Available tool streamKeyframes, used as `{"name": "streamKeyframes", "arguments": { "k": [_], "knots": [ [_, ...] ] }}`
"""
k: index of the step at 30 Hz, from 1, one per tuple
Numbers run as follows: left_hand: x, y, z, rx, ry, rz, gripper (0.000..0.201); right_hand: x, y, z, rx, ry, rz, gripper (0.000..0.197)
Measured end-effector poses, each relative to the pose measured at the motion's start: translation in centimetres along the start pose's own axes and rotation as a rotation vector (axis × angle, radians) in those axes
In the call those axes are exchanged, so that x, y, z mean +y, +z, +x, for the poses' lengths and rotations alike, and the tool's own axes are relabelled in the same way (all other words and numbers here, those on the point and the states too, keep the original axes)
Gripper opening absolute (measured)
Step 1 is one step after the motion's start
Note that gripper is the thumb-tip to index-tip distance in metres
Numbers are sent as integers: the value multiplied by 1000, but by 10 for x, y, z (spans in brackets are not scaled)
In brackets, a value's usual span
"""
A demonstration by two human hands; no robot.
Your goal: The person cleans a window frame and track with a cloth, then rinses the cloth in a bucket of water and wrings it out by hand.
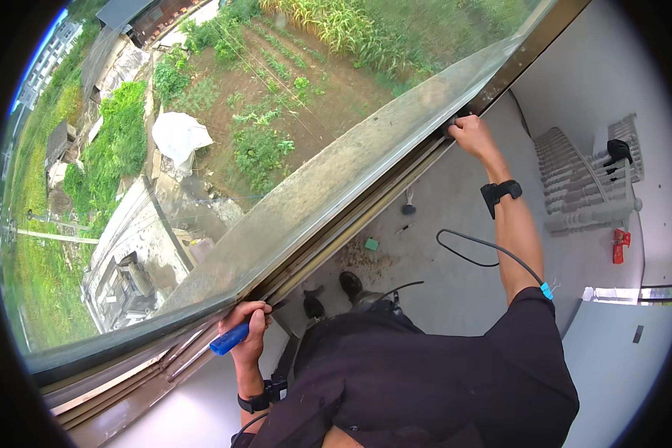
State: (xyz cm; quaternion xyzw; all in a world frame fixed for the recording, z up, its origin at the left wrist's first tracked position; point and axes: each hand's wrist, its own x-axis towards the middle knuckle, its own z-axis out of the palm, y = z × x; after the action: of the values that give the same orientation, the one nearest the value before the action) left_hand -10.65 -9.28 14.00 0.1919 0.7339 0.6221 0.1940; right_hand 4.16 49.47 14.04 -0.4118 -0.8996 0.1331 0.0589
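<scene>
My left hand [248,334] is closed around the blue handle of a screwdriver [230,339], whose thin metal shaft points down and left along the window frame. The fingertips of that hand touch the lower edge of the frame. Farther right and up, my right hand [473,139] is closed at the same frame, pressed against a small dark thing [455,124] that the fingers partly hide; I cannot make out what it is. Between the two hands runs the brown metal window track [351,230], with a glass pane [306,240] above it.
Below lies a grey floor [425,257] with scattered dirt and a small green block [371,244]. A black cable [463,257] loops beside my right arm. At right are grey stair balusters [575,179] and a red object [620,246]. A garden [291,82] shows outside.
</scene>
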Motion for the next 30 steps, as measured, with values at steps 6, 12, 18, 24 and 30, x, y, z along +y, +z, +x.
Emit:
{"name": "streamKeyframes", "arguments": {
  "k": [6, 12, 18, 24, 30],
  "knots": [
    [0, -1, -1, -21, 53, -6, 8, -80, 13, -64, 86, -121, 61, 28],
    [1, -2, 0, -3, -13, -33, 8, -103, 4, -79, 75, -17, 4, 27],
    [2, -2, -2, 0, 1, -39, 8, -26, 7, -28, 378, 160, -93, 24],
    [1, -2, -5, -1, 51, 18, 7, 4, 26, 7, 362, 50, 16, 29],
    [-3, -4, 6, -32, 195, 133, 9, -24, 20, -29, 176, -139, -15, 35]
  ]
}}
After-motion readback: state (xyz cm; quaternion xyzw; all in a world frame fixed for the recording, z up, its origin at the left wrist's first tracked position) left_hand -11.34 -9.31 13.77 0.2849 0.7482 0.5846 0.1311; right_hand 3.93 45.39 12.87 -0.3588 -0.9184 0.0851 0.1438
